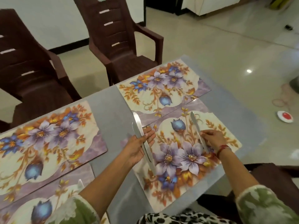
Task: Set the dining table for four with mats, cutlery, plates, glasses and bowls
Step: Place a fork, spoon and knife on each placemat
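Several floral mats lie on the grey table (pixel 110 120). Over the near right mat (pixel 186 159), my left hand (pixel 139 146) holds two steel knives (pixel 139 131), their blades pointing away from me above the mat's left edge. My right hand (pixel 213 139) grips a third knife (pixel 196 125) by its middle, low over the right part of the same mat. The far right mat (pixel 161 88) and the far left mat (pixel 47 135) are bare. On the near left mat (pixel 40 206), a knife tip (pixel 80 183) shows beside my left sleeve.
Two brown plastic chairs (pixel 123 39) stand beyond the far edge of the table, another chair (pixel 267 177) at my right. A small white and red dish (pixel 285 116) lies on the tiled floor to the right of the table.
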`<state>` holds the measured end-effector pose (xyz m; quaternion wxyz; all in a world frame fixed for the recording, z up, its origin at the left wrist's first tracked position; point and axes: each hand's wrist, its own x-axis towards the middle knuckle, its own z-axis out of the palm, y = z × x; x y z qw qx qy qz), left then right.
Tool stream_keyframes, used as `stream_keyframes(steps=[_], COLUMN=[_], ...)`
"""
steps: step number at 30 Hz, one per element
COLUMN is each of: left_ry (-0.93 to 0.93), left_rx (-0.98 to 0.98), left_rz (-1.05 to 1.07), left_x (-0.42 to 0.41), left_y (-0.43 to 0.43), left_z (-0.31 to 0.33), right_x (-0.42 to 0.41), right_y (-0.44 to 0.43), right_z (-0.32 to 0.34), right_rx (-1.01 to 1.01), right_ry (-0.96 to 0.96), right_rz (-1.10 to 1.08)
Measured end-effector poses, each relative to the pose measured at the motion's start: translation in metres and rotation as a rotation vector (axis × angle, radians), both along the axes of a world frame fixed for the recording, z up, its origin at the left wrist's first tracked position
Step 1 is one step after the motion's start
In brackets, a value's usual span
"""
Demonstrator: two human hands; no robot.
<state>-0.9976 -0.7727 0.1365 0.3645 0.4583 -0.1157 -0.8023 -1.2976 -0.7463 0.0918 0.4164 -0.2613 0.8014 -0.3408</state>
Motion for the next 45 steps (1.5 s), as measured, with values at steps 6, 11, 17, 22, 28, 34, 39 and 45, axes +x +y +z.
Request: stream_keyframes(steps=[6, 11, 17, 22, 28, 34, 39, 45], left_ry=[0.002, -0.001, -0.032, -0.078, -0.04, 0.024, 0.043, 0.101], left_rx=[0.0, 0.008, -0.011, -0.011, 0.015, -0.037, -0.065, 0.069], left_rz=[-0.041, -0.024, 0.061, 0.211, 0.285, 0.281, 0.269, 0.445], left_x=[-0.018, -0.039, -0.072, -0.115, -0.167, -0.206, -0.228, -0.24], left_y=[-0.006, -0.007, -0.014, -0.024, -0.03, -0.041, -0.054, -0.077], left_z=[0.0, -0.004, -0.007, -0.013, 0.002, 0.011, 0.016, 0.018], right_x=[-0.031, -0.036, -0.048, -0.069, -0.069, -0.037, -0.054, -0.111], right_y=[-0.012, -0.027, -0.037, -0.049, -0.064, -0.063, -0.075, -0.104], right_z=[0.008, 0.015, 0.015, 0.012, 0.055, 0.068, 0.077, 0.08], right_rx=[0.052, 0.097, 0.137, 0.184, -0.158, -0.107, -0.109, -0.107], right_ry=[0.304, 0.437, 0.586, 0.686, 0.032, -0.053, -0.251, -0.488], right_rz=[0.094, 0.159, 0.283, 0.526, 0.482, 0.75, 0.648, 0.451])
